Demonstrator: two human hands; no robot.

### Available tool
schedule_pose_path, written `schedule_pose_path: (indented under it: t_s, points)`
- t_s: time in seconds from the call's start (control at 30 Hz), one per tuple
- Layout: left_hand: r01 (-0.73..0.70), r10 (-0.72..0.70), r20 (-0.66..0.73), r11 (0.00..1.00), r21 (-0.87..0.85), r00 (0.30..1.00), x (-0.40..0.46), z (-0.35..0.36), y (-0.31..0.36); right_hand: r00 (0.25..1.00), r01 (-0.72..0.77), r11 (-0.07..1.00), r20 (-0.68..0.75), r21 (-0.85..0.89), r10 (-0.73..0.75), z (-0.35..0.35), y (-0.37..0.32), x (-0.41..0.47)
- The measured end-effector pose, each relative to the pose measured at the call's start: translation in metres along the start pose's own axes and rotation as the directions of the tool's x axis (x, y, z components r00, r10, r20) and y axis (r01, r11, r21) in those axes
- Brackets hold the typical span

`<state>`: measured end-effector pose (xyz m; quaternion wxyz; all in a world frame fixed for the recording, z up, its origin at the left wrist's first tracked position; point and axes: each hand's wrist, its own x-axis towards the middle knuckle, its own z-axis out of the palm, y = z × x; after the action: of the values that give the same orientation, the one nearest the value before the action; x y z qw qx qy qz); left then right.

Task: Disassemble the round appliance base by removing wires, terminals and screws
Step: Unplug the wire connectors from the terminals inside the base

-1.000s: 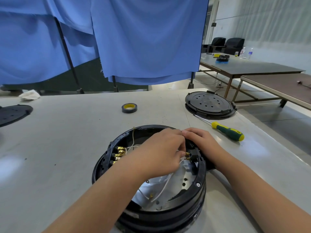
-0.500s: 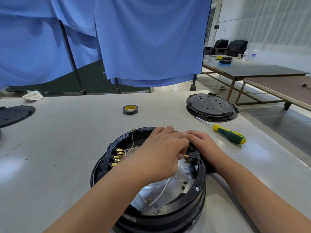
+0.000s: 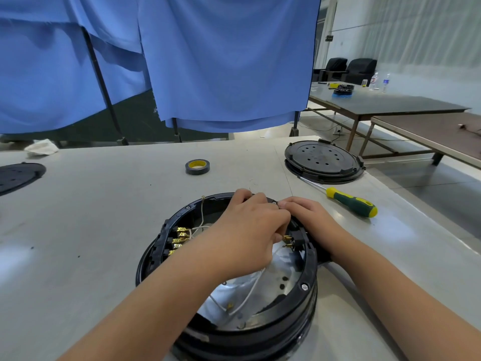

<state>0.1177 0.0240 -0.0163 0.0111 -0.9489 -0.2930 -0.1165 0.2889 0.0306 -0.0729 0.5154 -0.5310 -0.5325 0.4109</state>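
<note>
Near the front edge of the grey table, the round appliance base is seen standing with its open side up, so that the shiny metal plate inside is exposed. Both hands are brought together over its far right rim. The left hand is laid across the opening with its fingers curled downward toward a small black block from which two brass terminals stick out; something appears to be pinched there, but what exactly is held cannot be told, since the fingertips are hidden beneath the hand. The right hand is rested on the rim just beside the block, fingers curled over the black edge and touching the left hand's fingers.

A row of brass connectors is seen fixed at the left inner wall, with thin white wires led off from them (one wire stands up past the rim). Another white wire is draped across the metal plate below the left wrist.

Well apart from the base, a green and yellow screwdriver is laid on the table to the right, its tip pointed toward a black round cover at the far right corner. A roll of black tape is placed farther back, and another black disc is partly seen at the left edge. Blue cloth is hung behind the table.
</note>
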Motion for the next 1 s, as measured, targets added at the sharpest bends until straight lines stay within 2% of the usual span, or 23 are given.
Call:
schedule_pose_path:
  t_s: [0.1, 0.27, 0.47, 0.77, 0.93, 1.0]
  points:
    - [-0.012, 0.013, -0.019, 0.999, 0.03, 1.0, 0.0, 0.0014, 0.0002, 1.0, 0.002, 1.0, 0.001, -0.008, -0.002, -0.0004, -0.0004, 0.0]
    - [0.031, -0.029, 0.061, 0.999, -0.031, 0.998, 0.0038, -0.0001, -0.0008, 1.0, -0.007, 1.0, -0.008, 0.005, 0.007, -0.0001, 0.0005, 0.0011]
    - [-0.01, 0.011, -0.007, 1.0, 0.015, 1.0, 0.0027, -0.0004, -0.002, 1.0, 0.001, 1.0, 0.005, -0.016, -0.001, -0.0012, 0.0006, 0.0006]
    - [0.038, -0.038, 0.101, 0.999, -0.002, 0.994, 0.0057, -0.0015, -0.0021, 1.0, -0.018, 0.999, 0.001, -0.027, 0.018, -0.0003, -0.0022, -0.0006]
    - [0.01, -0.011, 0.033, 1.0, 0.028, 0.999, 0.004, -0.0015, -0.0019, 1.0, -0.019, 0.999, 0.007, -0.043, 0.019, -0.0007, -0.0032, -0.0015]
    - [0.011, -0.015, 0.07, 0.998, 0.055, 0.997, 0.0039, -0.0019, -0.0025, 1.0, -0.027, 0.999, 0.005, -0.032, 0.027, -0.0006, -0.0025, -0.0013]
